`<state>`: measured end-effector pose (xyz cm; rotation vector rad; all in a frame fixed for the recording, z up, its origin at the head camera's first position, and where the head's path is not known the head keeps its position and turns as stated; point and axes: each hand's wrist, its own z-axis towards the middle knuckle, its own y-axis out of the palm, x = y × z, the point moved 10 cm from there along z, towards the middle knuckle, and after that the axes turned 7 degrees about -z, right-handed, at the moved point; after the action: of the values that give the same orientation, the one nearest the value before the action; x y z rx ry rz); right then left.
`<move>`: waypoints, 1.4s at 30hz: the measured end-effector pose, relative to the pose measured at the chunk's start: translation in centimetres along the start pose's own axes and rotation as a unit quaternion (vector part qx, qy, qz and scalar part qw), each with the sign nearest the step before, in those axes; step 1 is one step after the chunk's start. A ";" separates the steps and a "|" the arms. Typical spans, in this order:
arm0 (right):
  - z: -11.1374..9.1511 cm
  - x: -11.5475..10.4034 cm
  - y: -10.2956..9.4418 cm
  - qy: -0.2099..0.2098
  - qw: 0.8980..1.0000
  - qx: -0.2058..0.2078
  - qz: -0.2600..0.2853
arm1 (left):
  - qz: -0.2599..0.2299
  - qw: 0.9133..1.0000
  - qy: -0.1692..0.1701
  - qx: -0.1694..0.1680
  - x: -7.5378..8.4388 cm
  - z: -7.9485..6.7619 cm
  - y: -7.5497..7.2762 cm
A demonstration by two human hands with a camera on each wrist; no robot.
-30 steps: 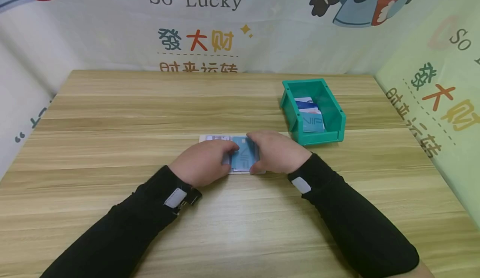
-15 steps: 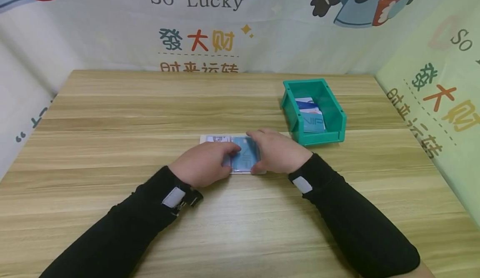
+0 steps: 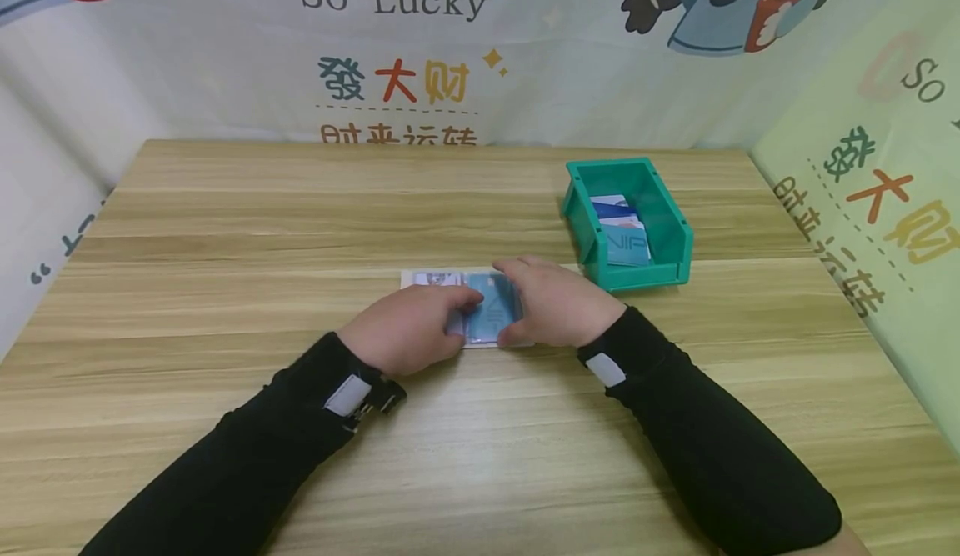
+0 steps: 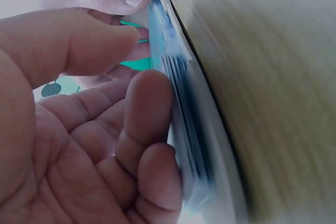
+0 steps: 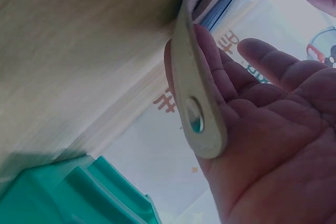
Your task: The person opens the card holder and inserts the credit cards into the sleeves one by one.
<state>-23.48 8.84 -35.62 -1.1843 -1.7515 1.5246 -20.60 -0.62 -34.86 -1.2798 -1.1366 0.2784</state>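
Observation:
A card holder (image 3: 430, 279) with clear sleeves lies open on the wooden table, a light blue card (image 3: 492, 310) in its right-hand part. Over its left part rests my left hand (image 3: 405, 327); in the left wrist view its fingertips (image 4: 149, 103) press on the stacked sleeves (image 4: 191, 129), and the thumb stands apart. My right hand (image 3: 562, 302) holds the right end, with a fingertip at the far edge and the thumb at the near edge. A pale strap (image 5: 197, 77) with a round metal snap sticks out in front of its fingers in the right wrist view.
A green plastic bin (image 3: 675, 247) stands behind my right hand, close to it. Several cards (image 3: 626, 243) lie inside, a blue VIP card on top. White printed cloth (image 3: 225, 56) hangs behind the table and along its sides.
The card holder has shifted very slightly to the right under my hands. Both hands keep nearly the same place and pose; the bin stays put.

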 end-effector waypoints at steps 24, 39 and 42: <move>0.0 -0.4 0.3 -0.004 1.000 0.006 -0.021 | 0.043 0.997 -0.060 0.017 -3.4 -0.2 -1.7; 0.0 -0.5 -0.1 -0.017 1.000 0.024 -0.008 | 0.028 0.996 -0.079 0.005 -3.6 -0.3 -1.7; 0.0 -0.5 -0.2 -0.020 0.999 0.027 -0.011 | 0.028 0.996 -0.079 0.006 -3.6 -0.3 -1.7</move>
<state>-23.29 8.39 -35.39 -1.1128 -1.7332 1.5831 -22.72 -3.97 -35.22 -1.2984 -1.2335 0.4332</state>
